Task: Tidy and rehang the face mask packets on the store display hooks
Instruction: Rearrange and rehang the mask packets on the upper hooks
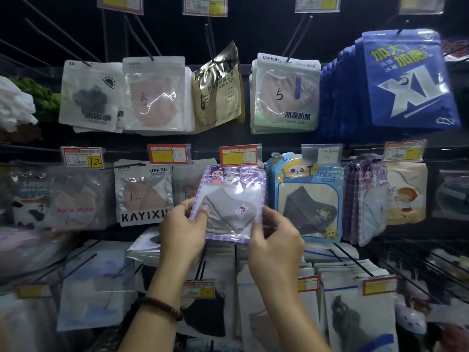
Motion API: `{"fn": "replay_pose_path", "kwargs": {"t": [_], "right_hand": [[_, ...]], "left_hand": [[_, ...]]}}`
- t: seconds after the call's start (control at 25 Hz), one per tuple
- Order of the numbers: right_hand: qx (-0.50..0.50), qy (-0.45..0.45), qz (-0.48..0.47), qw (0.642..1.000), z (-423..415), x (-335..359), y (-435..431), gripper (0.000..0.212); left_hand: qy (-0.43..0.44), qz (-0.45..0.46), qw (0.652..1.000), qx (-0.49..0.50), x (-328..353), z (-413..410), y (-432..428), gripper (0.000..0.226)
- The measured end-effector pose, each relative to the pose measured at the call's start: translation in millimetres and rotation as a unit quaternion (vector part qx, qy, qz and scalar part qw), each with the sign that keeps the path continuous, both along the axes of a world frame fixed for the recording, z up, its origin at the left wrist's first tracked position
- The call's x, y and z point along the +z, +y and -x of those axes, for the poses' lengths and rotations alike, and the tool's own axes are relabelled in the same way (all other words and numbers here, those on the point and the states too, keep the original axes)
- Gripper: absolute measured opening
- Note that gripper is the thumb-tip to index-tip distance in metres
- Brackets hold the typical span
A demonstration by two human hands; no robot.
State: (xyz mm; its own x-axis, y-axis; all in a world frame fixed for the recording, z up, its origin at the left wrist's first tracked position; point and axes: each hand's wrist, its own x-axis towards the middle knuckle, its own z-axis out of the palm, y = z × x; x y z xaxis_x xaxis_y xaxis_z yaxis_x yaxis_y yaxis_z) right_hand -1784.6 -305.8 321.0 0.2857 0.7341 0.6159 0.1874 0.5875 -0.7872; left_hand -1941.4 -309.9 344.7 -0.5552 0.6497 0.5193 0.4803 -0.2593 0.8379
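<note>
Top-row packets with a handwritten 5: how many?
3: the pink-mask packet second from left, the UPF100+ packet right of centre, the blue XL packet far right. Packets stacked behind these may carry more.

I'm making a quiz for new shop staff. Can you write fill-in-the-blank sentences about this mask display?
1. The left hand and right hand grip a packet whose checked border is ____.
2. The mask inside it is ____.
3. The bead bracelet sits on the ____ wrist.
4. The big blue packets at top right read ____.
Missing words: purple, grey, left, XL.
</note>
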Motion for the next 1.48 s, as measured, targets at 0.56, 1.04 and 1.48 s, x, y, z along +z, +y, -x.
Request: {"fn": "replay_pose_path", "kwargs": {"t": [0.56, 1.04, 1.48], "right_hand": [[0.094, 0.134, -0.004, 0.987, -65, -31, -10, 0.034], [-0.036, 0.178, -0.031, 0.983, -208, -57, 25, 0.045], [-0.01, 0.203, 0.025, 0.979, -295, -48, 49, 0.028]], "left_hand": [[-0.197, -0.122, 0.97, -0.073, -48, -55, -54, 0.029], [-0.123, -0.1, 0.977, -0.143, -63, -190, 9, 0.035], [-0.102, -0.078, 0.975, -0.184, -48, -265, 43, 0.028]]}}
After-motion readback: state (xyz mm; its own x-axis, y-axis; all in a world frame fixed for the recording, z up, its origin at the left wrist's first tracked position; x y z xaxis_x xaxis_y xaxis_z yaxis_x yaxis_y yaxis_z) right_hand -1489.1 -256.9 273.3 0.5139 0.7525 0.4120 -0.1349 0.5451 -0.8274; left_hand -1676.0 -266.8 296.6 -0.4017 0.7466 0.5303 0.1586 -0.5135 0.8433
